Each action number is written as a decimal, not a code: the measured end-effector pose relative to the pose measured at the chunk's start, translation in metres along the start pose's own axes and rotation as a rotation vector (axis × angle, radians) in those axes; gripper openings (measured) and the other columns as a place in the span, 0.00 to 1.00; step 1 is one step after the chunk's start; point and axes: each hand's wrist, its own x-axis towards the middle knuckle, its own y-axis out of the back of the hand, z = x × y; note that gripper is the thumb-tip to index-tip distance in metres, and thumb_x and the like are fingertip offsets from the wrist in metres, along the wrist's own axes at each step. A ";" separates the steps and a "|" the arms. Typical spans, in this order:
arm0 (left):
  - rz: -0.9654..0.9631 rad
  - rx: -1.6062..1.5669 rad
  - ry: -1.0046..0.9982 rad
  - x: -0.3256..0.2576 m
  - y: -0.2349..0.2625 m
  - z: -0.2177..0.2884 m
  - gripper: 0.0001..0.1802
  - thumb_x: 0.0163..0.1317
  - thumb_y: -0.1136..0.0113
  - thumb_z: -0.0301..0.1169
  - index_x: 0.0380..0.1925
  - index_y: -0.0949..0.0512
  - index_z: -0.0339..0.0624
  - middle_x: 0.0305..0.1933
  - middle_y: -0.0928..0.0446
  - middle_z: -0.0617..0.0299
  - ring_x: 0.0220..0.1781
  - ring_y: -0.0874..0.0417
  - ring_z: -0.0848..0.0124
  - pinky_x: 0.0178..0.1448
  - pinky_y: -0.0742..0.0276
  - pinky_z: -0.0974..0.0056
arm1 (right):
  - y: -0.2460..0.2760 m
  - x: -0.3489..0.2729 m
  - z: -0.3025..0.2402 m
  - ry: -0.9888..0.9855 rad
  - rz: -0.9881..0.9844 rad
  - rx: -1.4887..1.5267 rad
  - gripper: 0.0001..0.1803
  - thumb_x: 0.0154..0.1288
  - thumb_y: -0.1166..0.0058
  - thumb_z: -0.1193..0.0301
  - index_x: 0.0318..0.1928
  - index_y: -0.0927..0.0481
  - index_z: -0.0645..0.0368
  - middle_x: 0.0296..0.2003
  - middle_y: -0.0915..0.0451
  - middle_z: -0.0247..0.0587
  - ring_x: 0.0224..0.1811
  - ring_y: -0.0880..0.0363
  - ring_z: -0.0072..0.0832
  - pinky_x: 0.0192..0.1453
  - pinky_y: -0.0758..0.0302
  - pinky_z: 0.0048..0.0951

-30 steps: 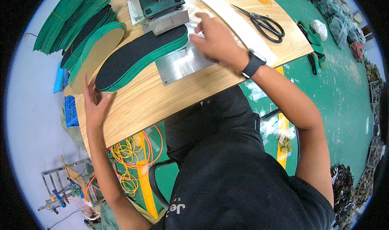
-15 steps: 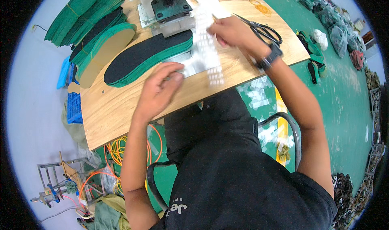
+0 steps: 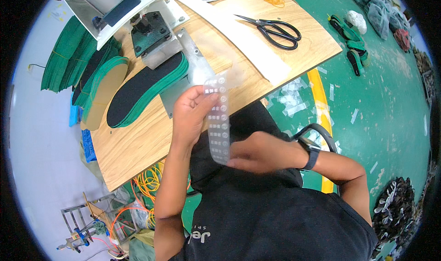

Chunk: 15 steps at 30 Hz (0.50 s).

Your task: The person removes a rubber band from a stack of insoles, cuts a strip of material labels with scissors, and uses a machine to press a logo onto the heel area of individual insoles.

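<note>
In comes the clear strip (image 3: 218, 127), now between both hands: the left hand (image 3: 188, 116) joins, pinching its upper part, the right hand (image 3: 262, 153) gripping its lower end. Both are busy, so the insoles (image 3: 146, 86) lie untouched, beyond the left hand on the bench (image 3: 133, 157).

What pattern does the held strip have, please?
The clear strip has rows of white marks, best in the head view.

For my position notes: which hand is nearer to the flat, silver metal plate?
Left. In view, the left hand overlaps the near edge of the metal plate; the right hand is farther off, lower and rightward.
</note>
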 end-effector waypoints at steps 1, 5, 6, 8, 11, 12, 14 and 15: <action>0.029 -0.049 0.019 -0.008 0.001 0.005 0.08 0.62 0.42 0.27 0.40 0.25 0.35 0.36 0.20 0.60 0.33 0.20 0.77 0.38 0.22 0.70 | 0.013 0.003 -0.002 0.060 0.073 -0.089 0.10 0.63 0.47 0.67 0.30 0.25 0.61 0.23 0.24 0.50 0.24 0.25 0.45 0.28 0.29 0.38; 0.059 -0.045 -0.028 -0.030 0.017 0.006 0.07 0.61 0.43 0.25 0.39 0.25 0.36 0.34 0.21 0.64 0.31 0.23 0.81 0.35 0.28 0.75 | 0.119 0.041 0.040 0.022 0.595 -0.555 0.15 0.59 0.47 0.67 0.45 0.25 0.61 0.33 0.23 0.48 0.36 0.23 0.40 0.41 0.26 0.38; 0.041 -0.057 -0.041 -0.028 0.015 0.006 0.07 0.61 0.43 0.25 0.39 0.25 0.36 0.35 0.21 0.64 0.31 0.23 0.81 0.35 0.29 0.76 | 0.156 0.049 0.066 0.089 0.662 -0.707 0.19 0.57 0.47 0.68 0.48 0.27 0.63 0.39 0.24 0.53 0.42 0.24 0.43 0.45 0.27 0.40; 0.018 -0.086 -0.065 -0.024 0.015 0.001 0.08 0.61 0.44 0.24 0.40 0.24 0.35 0.35 0.20 0.64 0.31 0.24 0.82 0.34 0.29 0.76 | 0.203 0.056 0.102 -0.101 0.498 -1.157 0.19 0.55 0.45 0.68 0.47 0.26 0.65 0.41 0.25 0.56 0.45 0.26 0.46 0.48 0.28 0.41; -0.014 -0.029 -0.036 -0.028 0.027 -0.005 0.09 0.61 0.44 0.24 0.42 0.24 0.35 0.37 0.20 0.64 0.31 0.24 0.82 0.34 0.30 0.76 | 0.214 0.071 0.105 -0.160 0.367 -1.132 0.19 0.53 0.44 0.67 0.43 0.24 0.67 0.40 0.24 0.58 0.44 0.25 0.47 0.48 0.28 0.41; 0.020 -0.035 -0.036 -0.028 0.029 -0.004 0.09 0.61 0.45 0.24 0.41 0.24 0.35 0.36 0.20 0.63 0.31 0.23 0.82 0.34 0.29 0.76 | 0.218 0.076 0.108 -0.107 0.368 -1.119 0.18 0.51 0.43 0.66 0.39 0.22 0.67 0.33 0.22 0.56 0.38 0.23 0.48 0.44 0.26 0.41; 0.076 -0.068 -0.038 -0.027 0.022 -0.004 0.09 0.60 0.46 0.23 0.41 0.24 0.35 0.36 0.20 0.62 0.31 0.22 0.80 0.33 0.26 0.75 | 0.220 0.081 0.096 -0.254 0.337 -1.056 0.19 0.49 0.42 0.64 0.37 0.21 0.68 0.28 0.21 0.56 0.32 0.21 0.48 0.40 0.25 0.39; 0.148 -0.045 -0.009 -0.028 0.019 -0.001 0.09 0.61 0.47 0.24 0.41 0.25 0.36 0.35 0.20 0.61 0.29 0.21 0.79 0.32 0.26 0.74 | 0.216 0.079 0.101 -0.242 0.394 -0.953 0.19 0.48 0.42 0.64 0.37 0.20 0.68 0.28 0.20 0.55 0.30 0.21 0.46 0.39 0.25 0.37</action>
